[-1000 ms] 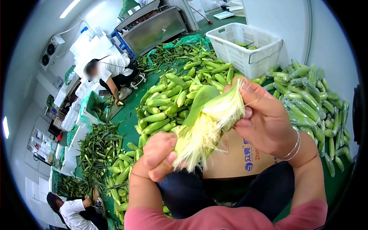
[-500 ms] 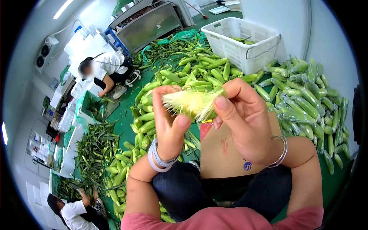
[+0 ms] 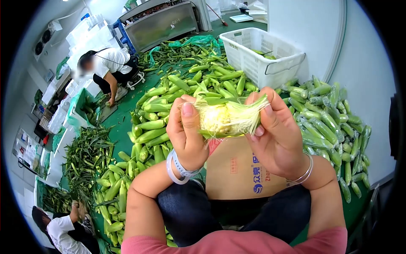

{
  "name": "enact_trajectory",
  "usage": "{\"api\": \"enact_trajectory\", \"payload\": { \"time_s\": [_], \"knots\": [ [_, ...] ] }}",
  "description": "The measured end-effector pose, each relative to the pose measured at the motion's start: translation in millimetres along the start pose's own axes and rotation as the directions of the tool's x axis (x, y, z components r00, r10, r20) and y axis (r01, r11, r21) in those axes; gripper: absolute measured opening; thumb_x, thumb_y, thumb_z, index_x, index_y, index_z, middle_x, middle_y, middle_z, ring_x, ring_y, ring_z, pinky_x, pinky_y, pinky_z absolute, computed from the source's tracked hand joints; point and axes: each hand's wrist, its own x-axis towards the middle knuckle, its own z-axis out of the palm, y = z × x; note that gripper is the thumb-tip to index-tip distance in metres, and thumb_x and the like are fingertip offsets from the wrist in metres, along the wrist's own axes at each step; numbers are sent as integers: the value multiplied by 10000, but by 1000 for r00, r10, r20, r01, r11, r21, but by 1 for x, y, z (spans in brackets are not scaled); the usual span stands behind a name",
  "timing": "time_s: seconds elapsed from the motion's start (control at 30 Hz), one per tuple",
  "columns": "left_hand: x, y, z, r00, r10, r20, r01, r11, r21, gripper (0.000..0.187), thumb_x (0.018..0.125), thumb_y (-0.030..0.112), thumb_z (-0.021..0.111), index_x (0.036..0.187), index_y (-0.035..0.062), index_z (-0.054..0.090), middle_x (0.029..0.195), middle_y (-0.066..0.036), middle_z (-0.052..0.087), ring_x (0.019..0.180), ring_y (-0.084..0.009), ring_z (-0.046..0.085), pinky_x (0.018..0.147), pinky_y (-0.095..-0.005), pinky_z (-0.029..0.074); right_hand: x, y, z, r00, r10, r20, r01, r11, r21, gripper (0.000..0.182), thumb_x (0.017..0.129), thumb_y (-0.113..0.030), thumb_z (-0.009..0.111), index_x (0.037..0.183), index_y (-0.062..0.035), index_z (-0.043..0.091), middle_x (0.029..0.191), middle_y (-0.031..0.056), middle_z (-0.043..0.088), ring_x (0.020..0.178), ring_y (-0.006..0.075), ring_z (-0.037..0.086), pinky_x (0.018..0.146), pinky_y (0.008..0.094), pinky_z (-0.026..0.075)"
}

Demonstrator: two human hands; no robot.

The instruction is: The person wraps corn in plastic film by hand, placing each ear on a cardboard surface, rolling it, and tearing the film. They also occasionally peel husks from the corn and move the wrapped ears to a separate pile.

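An ear of corn (image 3: 226, 118) with its husk pulled apart is held up in front of my chest, pale kernels and silk showing. My left hand (image 3: 186, 129) grips one end, thumb on top and fingers curled around. At the other end, my right hand (image 3: 279, 135) pinches silk and husk between thumb and fingers. Below the corn, a brown cardboard carton (image 3: 245, 173) with blue and red print lies by my knees. A heap of unwrapped green corn ears (image 3: 154, 127) spreads left of and beyond my hands.
Plastic-wrapped corn ears (image 3: 334, 116) are piled at right. A white crate (image 3: 275, 70) holding some corn stands behind. Stripped husks (image 3: 86, 156) lie at left, near two people, one crouching (image 3: 112, 63) and one at lower left (image 3: 67, 233). A metal machine (image 3: 163, 25) stands at the back.
The corn has turned so its opened side faces me more, and the silk now stretches toward my right hand. My left thumb has moved up onto the husk. The view has shifted slightly.
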Motion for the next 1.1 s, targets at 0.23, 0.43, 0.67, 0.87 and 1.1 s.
{"api": "enact_trajectory", "payload": {
  "time_s": [0.23, 0.43, 0.67, 0.87, 1.1],
  "knots": [
    [-2, 7, 7, 978, 206, -29, -201, 971, 131, 256, 970, 246, 337, 930, 13, 438, 897, -68, 460, 796, -125, 501, 687, -262, 447, 6, -7, 2, 999, 39, 16, -39, 998, 43, 147, 925, -201, 450, 922, -58, 414, 817, 35, 409, 598, 79, 388, 538, 182, 339],
    [1, 15, 6, 909, 414, 51, -394, 812, 431, 257, 951, 261, 357, 897, 18, 420, 883, -68, 442, 745, -142, 487, 667, -267, 428, 25, -5, -32, 974, 137, 179, -184, 942, 279, 212, 935, -207, 408, 1045, -40, 481, 864, 17, 509, 590, 36, 375, 559, 176, 378],
    [4, 12, 38, 908, 85, -411, -188, 958, -218, 258, 953, 260, 355, 855, 24, 392, 788, -83, 465, 642, -133, 475, 631, -280, 440, 21, -4, 9, 991, 87, -97, -56, 955, 290, 201, 930, -191, 395, 1029, -45, 492, 932, 43, 542, 583, 30, 373, 600, 192, 398],
    [-3, -3, 39, 900, -206, -383, -65, 808, -585, 184, 932, 244, 440, 855, 82, 399, 806, -44, 444, 731, -152, 480, 726, -297, 436, 10, -17, 10, 990, -92, 109, 72, 982, 174, 136, 902, -139, 452, 961, -18, 474, 865, 13, 491, 575, 3, 339, 613, 162, 364],
    [-7, -33, 39, 894, -130, -429, -43, 927, -371, 152, 933, 149, 417, 803, 75, 390, 715, -42, 429, 676, -147, 445, 721, -307, 432, -1, -26, 7, 992, -88, 90, 66, 973, 222, 165, 901, -149, 450, 982, -6, 467, 853, 10, 478, 584, -2, 365, 647, 173, 390]
  ]
}}
